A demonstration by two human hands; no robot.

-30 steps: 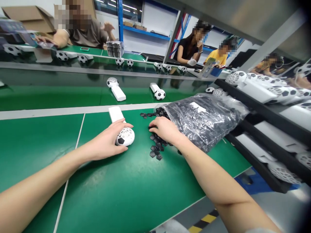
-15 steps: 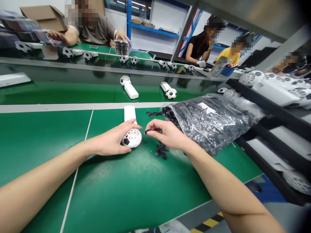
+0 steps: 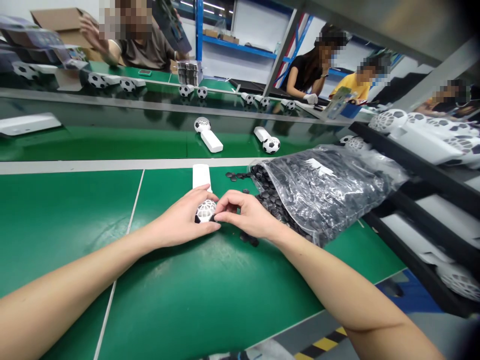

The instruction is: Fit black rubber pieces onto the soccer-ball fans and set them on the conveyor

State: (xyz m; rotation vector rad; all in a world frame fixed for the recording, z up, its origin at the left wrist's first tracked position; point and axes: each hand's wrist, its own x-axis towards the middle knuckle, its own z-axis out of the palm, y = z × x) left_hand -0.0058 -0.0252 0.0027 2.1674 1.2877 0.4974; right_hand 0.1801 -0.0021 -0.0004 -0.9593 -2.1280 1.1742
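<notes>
A white part with a lattice soccer-ball head [image 3: 206, 210] and a flat rectangular handle [image 3: 201, 176] lies on the green table. My left hand [image 3: 187, 215] is wrapped round the ball head, thumb at its near side and fingers at its far side. My right hand [image 3: 240, 212] pinches a small black piece [image 3: 212, 218] against the ball's right side. Loose black pieces [image 3: 249, 239] lie under and beside my right hand. More of them spill from the mouth of a clear plastic bag [image 3: 326, 185] to the right.
Beyond the white table edge, a conveyor [image 3: 150, 142] carries further soccer-ball parts [image 3: 271, 145]. A black rack [image 3: 412, 155] stacked with white ball parts stands at the right. Co-workers sit across the line; one person [image 3: 150, 50] lifts a dark package.
My right hand has moved left, bringing the black piece onto the ball. My left hand has shifted slightly right. Parts on the near conveyor have moved right; those on the far line, left.
</notes>
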